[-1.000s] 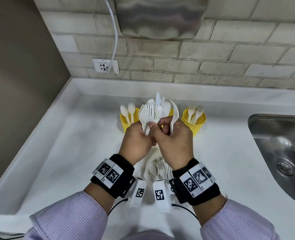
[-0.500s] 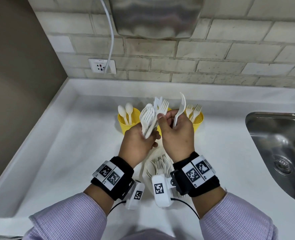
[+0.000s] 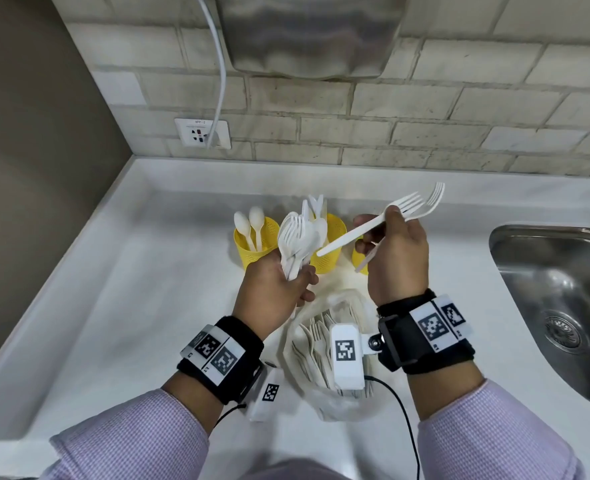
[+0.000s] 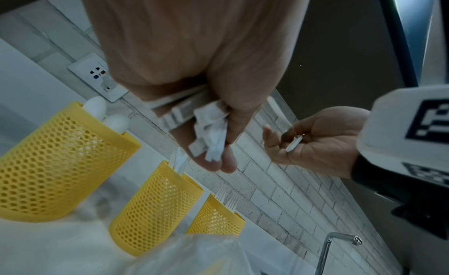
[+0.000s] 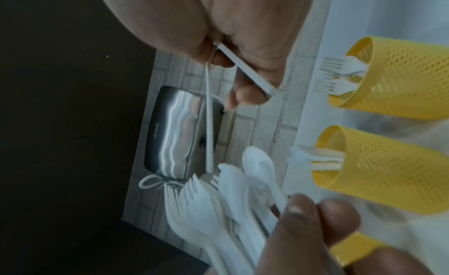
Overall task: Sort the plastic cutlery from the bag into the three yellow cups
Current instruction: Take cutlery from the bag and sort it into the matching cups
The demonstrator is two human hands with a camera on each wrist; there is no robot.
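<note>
Right hand (image 3: 395, 258) now farther right, gripping two forks (image 3: 383, 220); left hand (image 3: 272, 292) clutching mixed cutlery bundle (image 3: 298, 237).

White forks (image 3: 404, 211) raised; mixed bundle (image 3: 298, 237) before yellow cups (image 3: 330, 251).

The right hand (image 3: 395, 258) hides most of the rightmost yellow cup (image 3: 358, 257) at mid-frame in the head view. The bag (image 3: 324, 403) below it is partly covered by the wrist camera, its contents blurred.

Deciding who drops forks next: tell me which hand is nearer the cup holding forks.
Right. The right hand hovers directly in front of the fork cup; the left hand is by the spoon cup.
</note>
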